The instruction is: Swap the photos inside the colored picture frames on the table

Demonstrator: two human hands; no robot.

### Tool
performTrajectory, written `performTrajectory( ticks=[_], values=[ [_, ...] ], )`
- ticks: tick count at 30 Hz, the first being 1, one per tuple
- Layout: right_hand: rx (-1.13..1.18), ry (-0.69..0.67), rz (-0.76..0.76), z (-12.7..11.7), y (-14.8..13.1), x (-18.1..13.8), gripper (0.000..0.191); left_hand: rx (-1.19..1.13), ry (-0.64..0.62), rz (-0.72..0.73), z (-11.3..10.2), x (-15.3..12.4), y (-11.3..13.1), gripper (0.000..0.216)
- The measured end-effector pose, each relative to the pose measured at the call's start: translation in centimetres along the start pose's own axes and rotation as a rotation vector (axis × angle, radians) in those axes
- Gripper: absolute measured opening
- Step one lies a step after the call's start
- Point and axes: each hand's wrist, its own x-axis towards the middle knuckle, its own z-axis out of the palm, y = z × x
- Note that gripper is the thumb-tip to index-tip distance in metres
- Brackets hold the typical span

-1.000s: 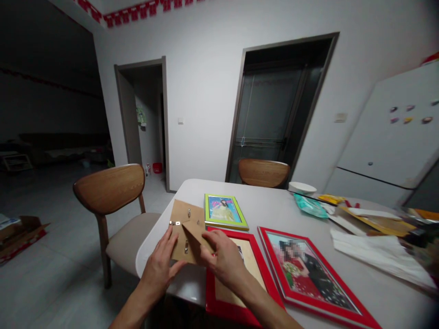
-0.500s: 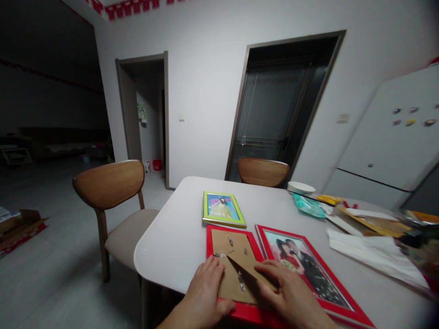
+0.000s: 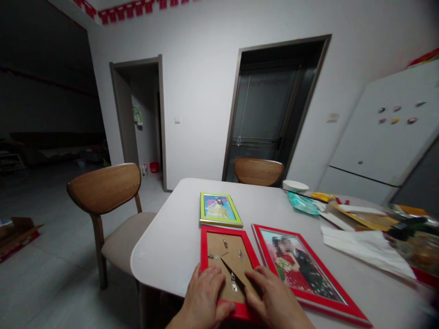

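A red picture frame [image 3: 204, 240] lies face down at the table's near edge, showing its brown backing board [image 3: 215, 240] with several small metal clips and hangers. My left hand [image 3: 205, 292] grips the frame's lower left corner, fingers over the left edge and thumb on the bottom edge. My right hand [image 3: 274, 297] has its fingers closed on the brown stand flap [image 3: 236, 269], which is partly raised off the backing. A larger red picture frame [image 3: 308, 269] with a photo of a couple lies face up to the right. Just beyond lies a green picture frame [image 3: 219, 209], also face up.
On the table's right side are a white bowl [image 3: 295, 186], a teal plastic packet [image 3: 302, 204], white paper [image 3: 366, 246] and brown envelopes [image 3: 363, 216]. Wooden chairs stand at the left [image 3: 106, 187] and the far side [image 3: 259, 172].
The view has shifted slightly. My right hand has moved a little left toward my left hand, and the stand flap appears pressed lower. My left hand keeps its place on the frame.
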Motion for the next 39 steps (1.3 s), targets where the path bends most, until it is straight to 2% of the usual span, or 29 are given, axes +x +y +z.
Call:
performTrajectory(
  ticks=[2, 4, 10, 13, 18, 23, 27, 31, 34, 39],
  values=[
    [0.008, 0.029, -0.033, 0.7, 0.4, 0.0, 0.035, -0.005, -0.017, 0.046, 0.2, -0.3, -0.7, 0.064],
    [0.034, 0.044, -0.064, 0.8, 0.6, 0.2, 0.035, -0.011, -0.007, 0.085, 0.4, -0.6, -1.3, 0.067],
    [0.106, -0.05, -0.152, -0.4, 0.2, 2.0, 0.035, -0.035, 0.049, 0.076, 0.9, -0.5, -1.9, 0.05],
    [0.092, -0.043, -0.157, -0.3, 0.4, 3.4, 0.033, -0.056, 0.047, 0.07, 1.0, -0.6, -1.8, 0.043],
    [0.017, 0.009, -0.119, 0.3, 1.9, 5.0, 0.031, -0.076, 0.057, 0.069, 0.8, -0.7, -2.0, 0.044],
    [0.024, -0.079, -0.188, -0.2, 2.6, 5.9, 0.027, -0.087, 0.072, 0.061, 0.7, -0.7, -1.9, 0.047],
    [0.053, -0.077, -0.14, -0.1, 2.6, 6.6, 0.021, -0.087, 0.083, 0.046, 0.6, -0.7, -1.8, 0.042],
    [0.053, -0.006, -0.06, 0.4, 2.8, 7.0, 0.022, -0.093, 0.082, 0.053, 0.4, -0.7, -1.7, 0.04],
    [0.052, 0.038, -0.003, 0.6, 2.8, 7.1, 0.023, -0.098, 0.076, 0.041, 0.4, -0.7, -1.8, 0.047],
    [0.069, 0.024, 0.029, -0.1, 2.2, 6.9, 0.024, -0.102, 0.088, 0.032, 0.5, -0.6, -1.8, 0.055]
  ],
)
